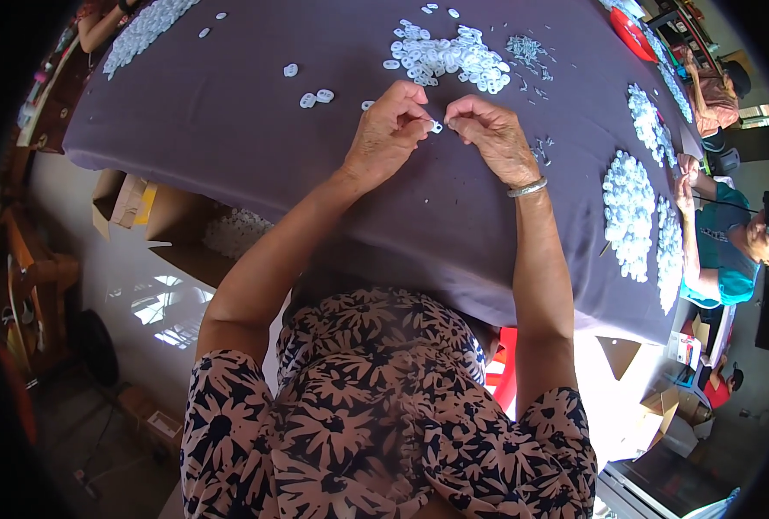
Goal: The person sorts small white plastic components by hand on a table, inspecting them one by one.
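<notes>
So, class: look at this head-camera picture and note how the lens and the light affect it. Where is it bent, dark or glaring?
In the head view, the table edge bows and the corners go black, as a fisheye does; the floor at lower left glares white with reflected light; the left hand and right hand are sharp and evenly lit, pinching a small white piece; the person at the right rim looks squeezed.

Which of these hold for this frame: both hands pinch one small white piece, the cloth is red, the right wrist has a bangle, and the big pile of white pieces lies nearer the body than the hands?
1. Both hands, left hand and right hand, pinch one small white piece between them. True.
2. The cloth is red. False: it is dark purple-grey.
3. The right wrist wears a silver bangle. True.
4. The big pile of white pieces lies nearer the body than the hands. False: it lies beyond the hands.
</notes>
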`<control>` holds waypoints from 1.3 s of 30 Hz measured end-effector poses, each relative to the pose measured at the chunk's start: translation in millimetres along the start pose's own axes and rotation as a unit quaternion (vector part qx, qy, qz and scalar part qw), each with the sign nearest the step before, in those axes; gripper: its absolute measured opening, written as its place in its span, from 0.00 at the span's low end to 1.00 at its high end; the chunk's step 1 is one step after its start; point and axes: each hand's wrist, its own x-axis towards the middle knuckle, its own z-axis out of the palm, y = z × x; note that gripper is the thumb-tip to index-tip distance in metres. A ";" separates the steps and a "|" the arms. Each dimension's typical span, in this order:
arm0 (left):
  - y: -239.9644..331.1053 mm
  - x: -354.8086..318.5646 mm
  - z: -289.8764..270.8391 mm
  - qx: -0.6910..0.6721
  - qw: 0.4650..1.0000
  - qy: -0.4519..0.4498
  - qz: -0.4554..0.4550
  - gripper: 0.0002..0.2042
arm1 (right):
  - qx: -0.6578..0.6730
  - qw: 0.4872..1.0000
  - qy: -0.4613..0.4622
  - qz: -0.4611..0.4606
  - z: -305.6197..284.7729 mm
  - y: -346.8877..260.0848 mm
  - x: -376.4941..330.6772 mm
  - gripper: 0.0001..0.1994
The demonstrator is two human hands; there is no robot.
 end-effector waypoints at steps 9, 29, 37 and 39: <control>-3.1 0.3 0.2 0.027 0.999 -0.023 0.019 0.13 | -0.024 1.000 -0.011 0.007 2.1 -3.0 0.4 0.06; -6.7 0.2 0.3 0.054 0.997 -0.045 0.043 0.14 | 0.013 0.999 -0.030 0.010 3.9 8.1 2.6 0.11; -8.3 0.6 0.7 0.052 0.997 -0.045 0.045 0.15 | 0.012 0.999 -0.035 0.010 4.4 7.1 2.2 0.11; -7.3 0.6 0.7 0.059 0.997 -0.038 0.044 0.15 | 0.026 0.999 -0.037 0.005 4.7 8.4 2.6 0.10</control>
